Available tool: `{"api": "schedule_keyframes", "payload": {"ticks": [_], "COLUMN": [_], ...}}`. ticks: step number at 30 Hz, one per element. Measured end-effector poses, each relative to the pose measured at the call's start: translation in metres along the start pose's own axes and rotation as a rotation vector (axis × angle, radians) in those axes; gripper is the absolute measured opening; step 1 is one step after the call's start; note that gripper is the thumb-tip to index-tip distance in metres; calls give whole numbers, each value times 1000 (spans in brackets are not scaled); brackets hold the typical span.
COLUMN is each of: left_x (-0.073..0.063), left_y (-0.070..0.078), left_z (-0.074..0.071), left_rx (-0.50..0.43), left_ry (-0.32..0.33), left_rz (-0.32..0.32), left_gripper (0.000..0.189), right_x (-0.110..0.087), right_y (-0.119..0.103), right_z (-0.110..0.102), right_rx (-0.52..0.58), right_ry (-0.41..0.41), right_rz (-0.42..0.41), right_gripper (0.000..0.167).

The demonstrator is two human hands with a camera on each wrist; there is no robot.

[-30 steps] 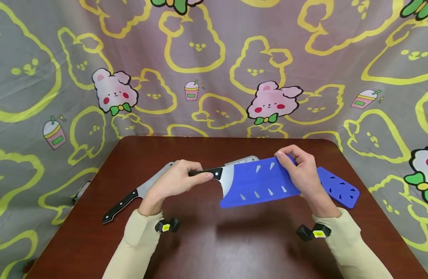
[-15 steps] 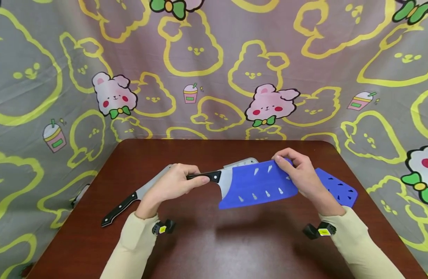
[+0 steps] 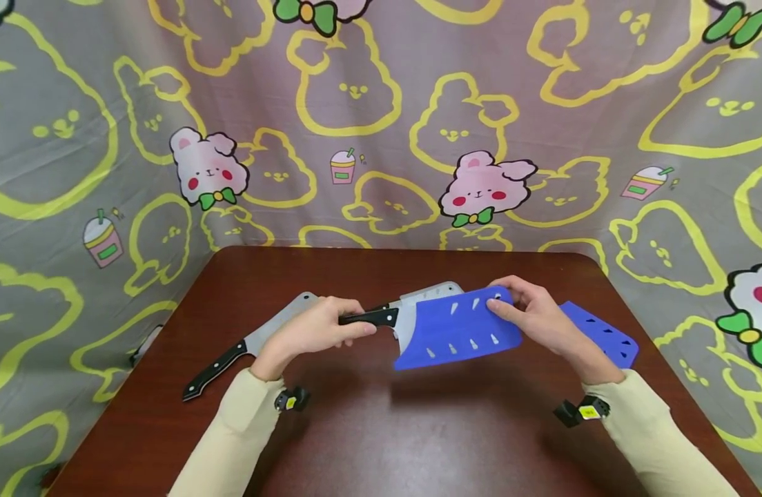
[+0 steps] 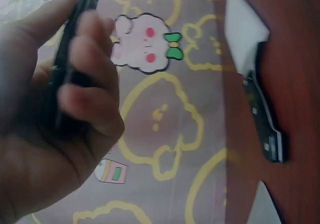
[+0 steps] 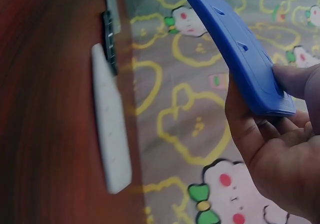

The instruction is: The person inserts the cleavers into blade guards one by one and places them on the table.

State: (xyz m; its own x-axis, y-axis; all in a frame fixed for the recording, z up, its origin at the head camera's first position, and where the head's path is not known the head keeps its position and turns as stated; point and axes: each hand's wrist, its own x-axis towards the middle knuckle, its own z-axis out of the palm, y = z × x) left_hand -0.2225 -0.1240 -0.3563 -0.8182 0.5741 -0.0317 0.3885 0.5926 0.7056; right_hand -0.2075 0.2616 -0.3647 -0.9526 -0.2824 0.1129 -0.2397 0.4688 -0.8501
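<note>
A cleaver is held over the table, its black handle (image 3: 381, 317) gripped by my left hand (image 3: 319, 328). In the left wrist view, fingers curl round that handle (image 4: 65, 66). A strip of bare steel blade (image 3: 406, 326) shows; the rest is covered by a blue slotted blade sheath (image 3: 458, 328). At the sheath's far end, my right hand (image 3: 533, 314) pinches it, thumb in front and fingers behind. The right wrist view shows the thumb on one face of the blue sheath (image 5: 245, 48), with fingers under its end.
Another cleaver (image 3: 219, 366) lies unsheathed at the left of the brown table (image 3: 381, 442). Behind the held one lies a cleaver in a pale grey sheath (image 3: 442, 288). A second blue sheath (image 3: 604, 338) lies at right. Patterned curtain (image 3: 393, 200) surrounds the table's back and sides.
My right hand has slid outward along the blue sheath toward its end, uncovering a corner hole. The sheathed cleaver's far end has dipped slightly; my left hand keeps its grip.
</note>
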Motion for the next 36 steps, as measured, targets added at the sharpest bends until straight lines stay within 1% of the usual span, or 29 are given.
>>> {"api": "schedule_keyframes", "payload": {"ticks": [3, 6, 10, 14, 19, 22, 26, 29, 33, 36], "left_x": [3, 6, 9, 11, 14, 18, 23, 27, 30, 31], "left_y": [-7, -11, -17, -23, -29, -30, -32, -34, -36, -37], "left_z": [5, 10, 17, 25, 34, 40, 47, 52, 60, 60], "left_rx": [35, 89, 192, 251, 282, 296, 324, 348, 365, 362], "left_ry": [-2, 11, 8, 0, -24, -48, -64, -70, -80, -85], "left_rz": [-13, -23, -14, -16, -16, -16, -11, -4, -11, -25], "left_gripper": [21, 24, 29, 29, 25, 25, 26, 25, 23, 24], "right_x": [4, 7, 13, 18, 23, 24, 25, 26, 27, 27], "right_y": [11, 21, 35, 49, 63, 70, 79, 84, 92, 96], "right_z": [2, 3, 6, 9, 11, 10, 7, 6, 6, 5], "right_rx": [-14, -31, -43, -63, -101, -113, -121, -123, -126, -139], "right_ry": [-23, -37, -61, -92, -108, -116, -129, -150, -165, -161], "right_rz": [35, 58, 88, 118, 138, 165, 193, 195, 197, 184], "right_gripper": [36, 38, 39, 40, 41, 41, 43, 44, 41, 38]}}
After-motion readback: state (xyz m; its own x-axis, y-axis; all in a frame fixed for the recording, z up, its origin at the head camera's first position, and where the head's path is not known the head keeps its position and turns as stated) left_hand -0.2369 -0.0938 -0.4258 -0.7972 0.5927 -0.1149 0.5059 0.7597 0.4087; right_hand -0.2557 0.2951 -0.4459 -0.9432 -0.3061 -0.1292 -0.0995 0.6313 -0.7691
